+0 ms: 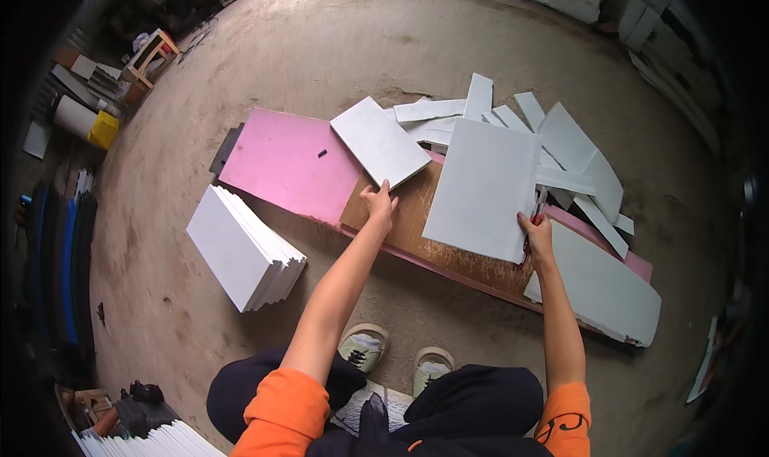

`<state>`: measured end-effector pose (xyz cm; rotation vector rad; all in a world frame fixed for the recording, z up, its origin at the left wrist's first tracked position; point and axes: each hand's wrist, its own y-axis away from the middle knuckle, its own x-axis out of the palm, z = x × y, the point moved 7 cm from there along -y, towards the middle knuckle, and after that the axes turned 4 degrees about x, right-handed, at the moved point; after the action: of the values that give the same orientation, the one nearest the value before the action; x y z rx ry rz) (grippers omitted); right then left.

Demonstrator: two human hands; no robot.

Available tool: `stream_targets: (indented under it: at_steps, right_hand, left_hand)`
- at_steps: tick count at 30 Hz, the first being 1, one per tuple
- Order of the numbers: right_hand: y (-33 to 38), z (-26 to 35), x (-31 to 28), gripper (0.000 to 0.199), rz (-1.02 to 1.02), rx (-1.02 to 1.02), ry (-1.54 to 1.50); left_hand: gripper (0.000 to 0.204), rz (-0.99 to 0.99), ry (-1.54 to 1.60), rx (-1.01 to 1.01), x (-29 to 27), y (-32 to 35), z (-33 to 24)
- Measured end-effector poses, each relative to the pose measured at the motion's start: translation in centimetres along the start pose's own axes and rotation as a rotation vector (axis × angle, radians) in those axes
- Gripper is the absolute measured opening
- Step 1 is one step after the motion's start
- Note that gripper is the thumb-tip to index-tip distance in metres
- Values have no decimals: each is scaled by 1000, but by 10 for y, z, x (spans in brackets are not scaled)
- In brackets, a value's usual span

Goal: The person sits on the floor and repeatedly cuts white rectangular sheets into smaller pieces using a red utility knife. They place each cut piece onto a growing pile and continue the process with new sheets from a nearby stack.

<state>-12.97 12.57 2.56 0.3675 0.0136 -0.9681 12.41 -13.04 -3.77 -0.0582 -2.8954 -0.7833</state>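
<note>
My left hand (380, 204) is at the near corner of a thick white board (380, 140), with thumb and fingers closed against its edge. This board lies tilted across the pink panel (290, 165) and a worn brown board (400, 213). A larger white sheet (483, 186) rests on the brown board to its right. Beside that sheet's right edge, my right hand (537, 234) is closed round a slim red-handled tool (539, 209) that looks like a utility knife; part of it is hidden by the fingers. A small black piece (322, 153) lies on the pink panel.
White offcuts (561, 179) are heaped behind the work surface, and a long white piece (597, 285) with a rough edge lies at its right end. A leaning stack of white boards (247, 249) stands on the floor at left. More white sheets (152, 442) are at lower left.
</note>
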Motion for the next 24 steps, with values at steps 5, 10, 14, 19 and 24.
stream_targets:
  at_steps: [5, 10, 14, 19, 24]
  right_hand:
    - [-7, -37, 12, 29, 104, 155, 130]
    - [-7, -53, 79, 28, 234, 176, -34]
    - [-16, -52, 103, 34, 238, 102, 115]
    - [-18, -19, 92, 42, -63, -179, 538]
    - [10, 18, 132, 41, 298, 92, 139]
  left_hand:
    - [55, 74, -62, 31, 12, -7, -27]
    - [47, 112, -586, 124, -43, -20, -112]
    - [46, 84, -338, 174, -70, 2, -137]
    - [46, 286, -243, 128, -76, 36, -122]
    - [46, 509, -390, 91, -78, 69, -59]
